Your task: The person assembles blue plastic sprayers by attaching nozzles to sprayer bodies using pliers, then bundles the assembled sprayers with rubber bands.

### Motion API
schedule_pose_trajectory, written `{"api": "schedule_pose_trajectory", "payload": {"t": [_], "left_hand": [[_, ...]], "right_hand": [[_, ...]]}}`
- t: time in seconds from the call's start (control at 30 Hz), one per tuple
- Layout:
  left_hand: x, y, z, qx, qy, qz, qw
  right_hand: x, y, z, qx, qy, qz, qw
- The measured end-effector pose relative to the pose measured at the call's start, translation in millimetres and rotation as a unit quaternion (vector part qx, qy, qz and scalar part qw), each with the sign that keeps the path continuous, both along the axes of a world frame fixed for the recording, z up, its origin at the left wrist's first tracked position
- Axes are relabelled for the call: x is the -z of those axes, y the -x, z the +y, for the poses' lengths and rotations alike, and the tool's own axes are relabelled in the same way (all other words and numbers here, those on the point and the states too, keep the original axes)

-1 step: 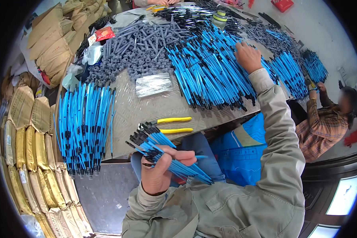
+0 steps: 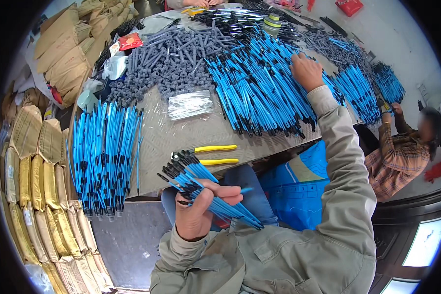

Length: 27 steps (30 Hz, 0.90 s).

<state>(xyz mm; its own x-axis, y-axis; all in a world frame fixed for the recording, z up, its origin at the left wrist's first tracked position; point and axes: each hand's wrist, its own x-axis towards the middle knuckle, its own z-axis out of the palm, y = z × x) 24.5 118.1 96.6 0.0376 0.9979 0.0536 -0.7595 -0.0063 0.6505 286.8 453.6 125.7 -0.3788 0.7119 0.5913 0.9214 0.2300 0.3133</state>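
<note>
Nearest, the left hand (image 2: 196, 210) has its grip pinching a bundle (image 2: 232, 213) of blue rods over the lap, thumb against fingers, dark ends pointing far and left, probably so one hand can carry them all. Just beyond, near the worktop (image 2: 161, 137) edge, lie yellow-handled pliers (image 2: 218, 161), handles apart and toward the right, seemingly for easy reach. To their left, a stack (image 2: 103, 157) of rods lies roughly parallel, perhaps for tidy handling. Farther, a packet (image 2: 190, 104) of silver strips sits left of the main heap (image 2: 264, 93) of rods; the right hand (image 2: 306, 71) is at that heap's right side, but I cannot tell whether its grip is spread or pinching a rod. Grey parts (image 2: 171, 61) are heaped beyond the packet, likely grouped by kind. Counted: one bundle, one pliers, one stack, one packet, one main heap, and one jar (image 2: 272, 24) farthest; rods and grey parts overlap too much to count.
</note>
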Motion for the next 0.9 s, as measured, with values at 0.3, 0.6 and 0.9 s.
{"api": "schedule_pose_trajectory", "payload": {"t": [0.3,0.6,0.9], "left_hand": [[-0.5,-12.5,-8.6,-0.037,0.077,0.030,0.996],[-4.3,-18.4,-6.7,-0.069,0.077,0.072,0.992],[-5.8,13.1,26.5,-0.267,0.041,0.103,0.957]], "right_hand": [[-11.2,-7.7,32.7,-0.022,-0.025,0.058,0.998],[-95.0,16.6,-35.8,-0.234,-0.181,0.362,0.884],[-5.9,46.0,-228.6,-0.405,0.028,0.468,0.785]]}}
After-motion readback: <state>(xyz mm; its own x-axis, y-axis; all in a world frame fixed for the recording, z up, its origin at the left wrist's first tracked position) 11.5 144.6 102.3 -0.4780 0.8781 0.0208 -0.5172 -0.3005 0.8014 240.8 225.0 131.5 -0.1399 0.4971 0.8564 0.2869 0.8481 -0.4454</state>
